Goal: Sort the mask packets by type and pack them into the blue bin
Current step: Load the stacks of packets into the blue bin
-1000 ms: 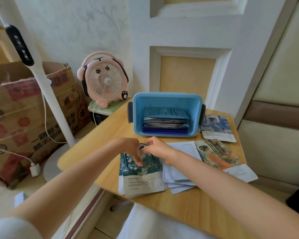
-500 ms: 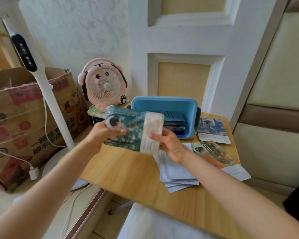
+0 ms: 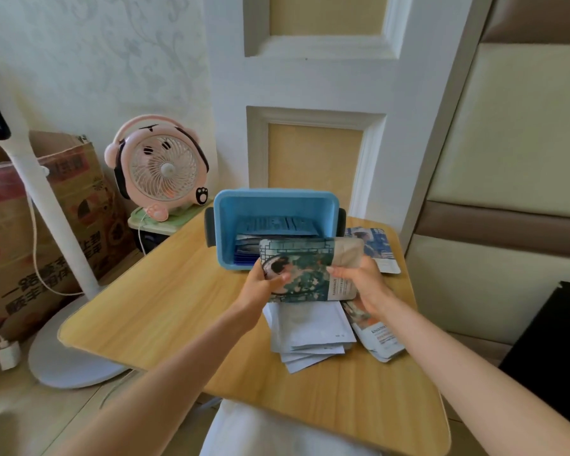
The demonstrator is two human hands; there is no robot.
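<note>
Fingers [image 3: 278, 278] of our left hand [image 3: 260, 286] and right hand [image 3: 365, 286] are gripping the ends of the green mask packets [image 3: 301, 268], holding them sideways above the table [image 3: 165, 307], just before the blue bin [image 3: 277, 197] at its far edge. White packets [image 3: 306, 327] are lying beneath, with an orange packet [image 3: 377, 339] beside them toward the right edge.

Daylit corner around a light wooden counter [image 3: 165, 311].
Pale floral wallpaper [image 3: 112, 60] meets white panelling [image 3: 310, 83] with yellow insets; beige padded panels [image 3: 514, 126] stand right. Left: a pink fan [image 3: 163, 169], a cardboard box [image 3: 14, 241], a white pole stand [image 3: 46, 209].
</note>
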